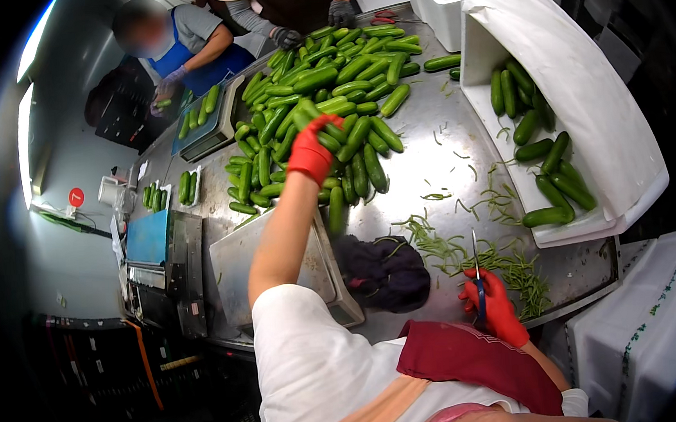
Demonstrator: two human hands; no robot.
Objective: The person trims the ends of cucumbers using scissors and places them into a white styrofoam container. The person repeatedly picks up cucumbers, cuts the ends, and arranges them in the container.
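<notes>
My left hand point(313, 151), in a red rubber glove, reaches over a large heap of green cucumbers point(357, 71). Its fingers are curled round a slightly blurred cucumber point(303, 118), and other cucumbers lie right under them. In my right hand point(491, 303), also red-gloved, is a pair of scissors point(479, 289) with dark blue handles, blades pointing away from me. Around that hand lie many cut green stems point(516, 278) on the metal table point(423, 170). A dark crumpled cloth point(384, 272) sits between my arms.
At right, a white foam box point(563, 236) on its side holds several cucumbers. A scale point(271, 263) is left of the cloth; another scale point(208, 123) bears cucumbers. Cucumber-filled trays point(198, 185) and a wrapping machine point(166, 270) stand left. Two gloved co-workers point(197, 44) stand beyond. Red-handled scissors point(383, 18) lie at back.
</notes>
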